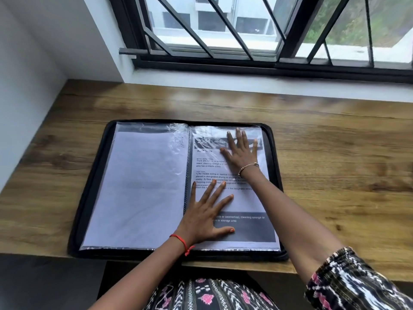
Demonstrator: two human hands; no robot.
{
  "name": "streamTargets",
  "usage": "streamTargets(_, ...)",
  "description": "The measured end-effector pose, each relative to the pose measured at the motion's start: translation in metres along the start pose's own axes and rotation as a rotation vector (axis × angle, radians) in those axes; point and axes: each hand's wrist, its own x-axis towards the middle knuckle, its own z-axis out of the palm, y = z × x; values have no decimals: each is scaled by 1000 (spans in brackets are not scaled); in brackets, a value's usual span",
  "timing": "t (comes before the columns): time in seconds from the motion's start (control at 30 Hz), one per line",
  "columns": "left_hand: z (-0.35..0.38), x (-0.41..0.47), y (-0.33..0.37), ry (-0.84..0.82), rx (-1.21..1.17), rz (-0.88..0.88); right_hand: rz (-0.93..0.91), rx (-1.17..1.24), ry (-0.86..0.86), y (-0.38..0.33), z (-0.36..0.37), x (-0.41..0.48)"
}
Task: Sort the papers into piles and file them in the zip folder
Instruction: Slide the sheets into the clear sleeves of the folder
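Observation:
A black zip folder point(93, 175) lies open on the wooden desk, its clear plastic sleeves showing. The left sleeve holds a blank-looking white paper point(138, 186). In the right sleeve sits a printed paper point(243, 202) with a dark header and a dark band near the bottom. My left hand point(205, 215) lies flat with fingers spread on the lower part of the right sleeve. Further up the same sleeve, my right hand point(240, 153) presses flat with straight fingers over the header. Neither hand grips anything.
The wooden desk point(335, 153) runs under a barred window point(245, 30), with a white wall at the left. The folder's near edge slightly overhangs the desk's front edge.

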Motion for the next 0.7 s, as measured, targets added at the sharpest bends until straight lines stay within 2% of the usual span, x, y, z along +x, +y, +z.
streamTargets(0.1,1,0,-1,-25,-18,-7,-1,26,67,4,6,-7)
streamTargets(0.2,-2,1,-2,-43,-76,-7,13,7,19,2,1,-3)
streamTargets(0.3,-14,4,-9,-21,-282,-70,50,42,8,-5,-7,0)
streamTargets(0.4,-31,3,-27,167,-408,-165,37,89,73,-22,-11,-2)
streamTargets(0.57,-52,-11,-93,480,-363,-492,-141,126,177,-79,-16,1)
streamTargets(0.7,-64,-35,-151,480,-339,-813,-268,183,205,-132,-8,-4)
